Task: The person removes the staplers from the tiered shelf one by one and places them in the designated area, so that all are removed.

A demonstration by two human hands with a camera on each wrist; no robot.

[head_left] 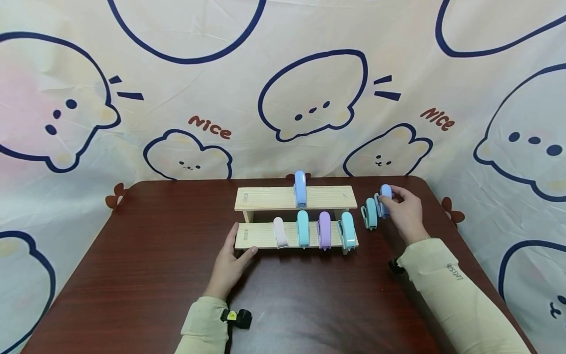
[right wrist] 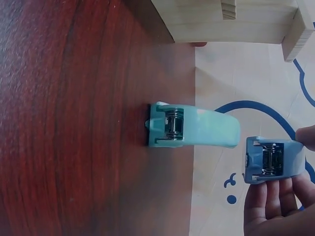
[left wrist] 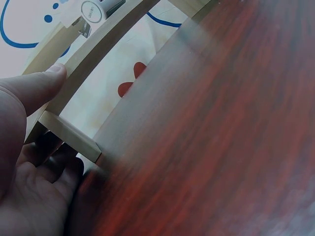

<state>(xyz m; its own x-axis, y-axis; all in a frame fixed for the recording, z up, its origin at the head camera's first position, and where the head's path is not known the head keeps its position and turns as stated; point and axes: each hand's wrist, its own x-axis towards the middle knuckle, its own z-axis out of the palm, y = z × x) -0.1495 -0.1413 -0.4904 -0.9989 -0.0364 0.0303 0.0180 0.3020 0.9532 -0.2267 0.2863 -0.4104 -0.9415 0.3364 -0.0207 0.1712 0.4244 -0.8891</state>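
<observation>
My right hand (head_left: 406,214) grips a blue stapler (head_left: 383,200) beside a teal one (head_left: 370,214) at the table's right; in the right wrist view the blue stapler (right wrist: 274,160) hangs between thumb and fingers, apart from the teal one (right wrist: 197,127). My left hand (head_left: 227,268) holds the left end of the front wooden shelf (head_left: 261,236), its thumb on the near edge in the left wrist view. On that shelf stand a white stapler (head_left: 280,233), a teal one (head_left: 302,229), a purple one (head_left: 324,230) and another teal one (head_left: 347,230).
Behind is a raised wooden shelf (head_left: 265,198) with one blue stapler (head_left: 299,189) on it. Both shelves stand near the back edge of the dark brown table (head_left: 155,255). A patterned cloth (head_left: 309,29) hangs behind and at the sides.
</observation>
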